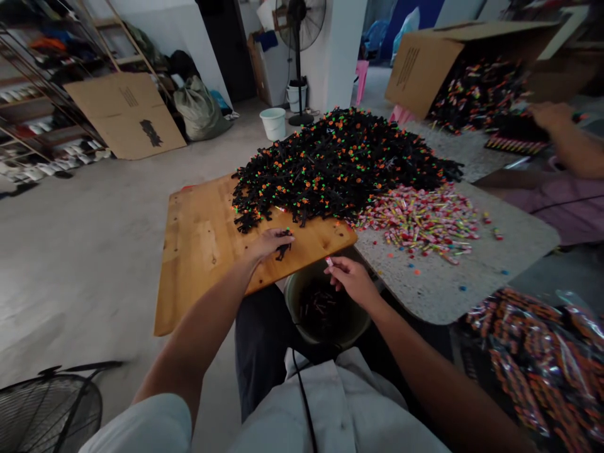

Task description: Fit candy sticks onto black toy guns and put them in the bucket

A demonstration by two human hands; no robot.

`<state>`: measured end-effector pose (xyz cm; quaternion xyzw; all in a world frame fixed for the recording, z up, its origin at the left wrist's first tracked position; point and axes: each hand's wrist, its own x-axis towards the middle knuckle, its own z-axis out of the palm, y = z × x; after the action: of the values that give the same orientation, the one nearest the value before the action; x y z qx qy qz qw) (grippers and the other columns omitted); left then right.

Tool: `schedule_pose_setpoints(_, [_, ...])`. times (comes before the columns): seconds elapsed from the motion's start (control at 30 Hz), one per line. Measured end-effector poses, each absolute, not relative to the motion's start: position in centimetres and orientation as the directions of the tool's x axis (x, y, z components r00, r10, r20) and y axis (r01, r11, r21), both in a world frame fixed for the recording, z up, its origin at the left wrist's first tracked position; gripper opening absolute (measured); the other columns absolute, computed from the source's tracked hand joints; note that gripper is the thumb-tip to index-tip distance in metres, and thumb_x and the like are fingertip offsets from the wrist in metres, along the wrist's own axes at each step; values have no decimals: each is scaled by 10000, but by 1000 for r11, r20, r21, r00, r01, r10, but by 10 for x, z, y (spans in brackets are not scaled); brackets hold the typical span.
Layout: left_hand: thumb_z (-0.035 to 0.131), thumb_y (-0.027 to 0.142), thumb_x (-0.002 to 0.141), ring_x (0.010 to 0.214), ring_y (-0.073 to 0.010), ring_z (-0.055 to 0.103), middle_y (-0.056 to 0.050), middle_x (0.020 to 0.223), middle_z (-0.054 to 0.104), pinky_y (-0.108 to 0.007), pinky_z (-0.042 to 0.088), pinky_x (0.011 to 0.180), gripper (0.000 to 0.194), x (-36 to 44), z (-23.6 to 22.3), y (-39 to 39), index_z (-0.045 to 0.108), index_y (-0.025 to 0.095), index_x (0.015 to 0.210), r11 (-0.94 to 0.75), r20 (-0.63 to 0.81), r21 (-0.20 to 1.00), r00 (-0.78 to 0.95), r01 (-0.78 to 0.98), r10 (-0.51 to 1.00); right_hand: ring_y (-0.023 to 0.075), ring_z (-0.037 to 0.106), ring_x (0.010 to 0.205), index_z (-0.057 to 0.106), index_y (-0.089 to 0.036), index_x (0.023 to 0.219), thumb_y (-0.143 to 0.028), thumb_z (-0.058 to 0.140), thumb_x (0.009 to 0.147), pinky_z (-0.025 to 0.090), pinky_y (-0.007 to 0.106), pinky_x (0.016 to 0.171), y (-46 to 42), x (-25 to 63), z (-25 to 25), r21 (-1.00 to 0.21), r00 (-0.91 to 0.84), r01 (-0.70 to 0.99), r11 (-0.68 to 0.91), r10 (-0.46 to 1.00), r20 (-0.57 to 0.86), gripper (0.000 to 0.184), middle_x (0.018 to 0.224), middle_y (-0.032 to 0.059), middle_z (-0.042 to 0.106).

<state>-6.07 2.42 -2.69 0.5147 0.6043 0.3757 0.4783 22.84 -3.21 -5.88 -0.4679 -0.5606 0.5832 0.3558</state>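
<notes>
My left hand [270,242] rests on a wooden board [198,245], its fingers closed on a small black plastic piece [284,246]. My right hand [350,278] hovers over a dark bowl [302,289] in my lap and pinches a small pink-tipped piece [329,260]. A big heap of black pieces with orange and green tips [340,163] lies across the board and the stone table [453,277]. Beside the heap is a pile of colourful small pieces [419,220].
Another person's hand [550,116] and arm reach in at the right, near an open cardboard box [434,60] full of pieces. A plastic bag of pieces [538,358] sits at lower right. A floor fan [47,409] stands at lower left; shelves, cardboard and buckets are behind.
</notes>
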Motion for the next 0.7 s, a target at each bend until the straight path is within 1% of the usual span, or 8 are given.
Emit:
schedule_pose_setpoints(0.07, [883, 502, 714, 622, -142, 632, -5, 728, 664, -242, 476, 527, 442, -40, -25, 16, 611, 195, 879, 180, -181, 983, -83, -26, 980, 129, 632, 615, 717, -193, 1102, -448, 693, 891, 496, 225, 488, -40, 220, -51, -990, -326, 63, -123, 935, -137, 332, 928, 54, 781])
schedule_pose_setpoints(0.1, [874, 537, 724, 610, -138, 641, 4, 735, 666, -237, 478, 510, 473, -28, -23, 11, 589, 202, 899, 153, -168, 981, -127, -122, 978, 131, 628, 615, 715, -193, 1094, -459, 692, 896, 495, 225, 488, -45, 216, -46, -992, -336, 40, -121, 933, -127, 333, 912, 51, 774])
schedule_pose_setpoints(0.13, [856, 571, 740, 604, -139, 653, 5, 755, 679, -232, 474, 491, 496, -16, -21, 7, 572, 208, 923, 119, -152, 975, -170, -189, 974, 132, 624, 615, 713, -192, 1094, -470, 690, 902, 494, 226, 490, -48, 212, -42, -993, -348, 22, -116, 930, -116, 339, 896, 46, 765])
schedule_pose_setpoints(0.2, [803, 642, 777, 605, -151, 684, -16, 821, 724, -231, 461, 456, 529, 7, -16, 0, 557, 215, 971, 60, -125, 964, -240, -261, 963, 132, 619, 616, 715, -191, 1111, -491, 686, 915, 494, 227, 497, -55, 205, -34, -995, -366, 4, -99, 926, -94, 360, 865, 34, 745])
schedule_pose_setpoints(0.33, [722, 729, 816, 612, -183, 725, -52, 891, 765, -253, 475, 433, 576, 36, -5, -11, 539, 218, 1009, -8, -93, 953, -319, -302, 943, 133, 594, 605, 722, -193, 1117, -526, 693, 918, 488, 234, 507, -60, 201, -21, -998, -346, -4, -66, 936, -60, 389, 792, 11, 693])
schedule_pose_setpoints(0.43, [704, 737, 832, 630, -194, 742, -52, 905, 767, -251, 481, 430, 577, 43, -1, -15, 529, 220, 1020, -34, -75, 950, -334, -310, 939, 137, 576, 592, 734, -203, 1092, -538, 692, 923, 483, 249, 515, -59, 206, -17, -999, -330, 9, -35, 943, -35, 377, 768, 9, 676])
schedule_pose_setpoints(0.53, [700, 742, 836, 662, -206, 759, -55, 919, 769, -248, 493, 439, 586, 45, -2, -18, 518, 222, 1037, -21, -86, 951, -329, -307, 940, 139, 560, 571, 751, -210, 1069, -536, 690, 931, 478, 264, 520, -59, 210, -15, -1000, -327, 29, 0, 945, -9, 359, 742, 4, 660])
schedule_pose_setpoints(0.7, [655, 749, 881, 710, -218, 776, -51, 950, 776, -261, 520, 476, 573, 49, -7, -21, 479, 237, 1070, -43, -62, 962, -370, -269, 927, 149, 566, 561, 769, -213, 1066, -529, 691, 942, 487, 280, 536, -62, 212, -14, -996, -290, 64, 66, 956, 44, 348, 721, 5, 654])
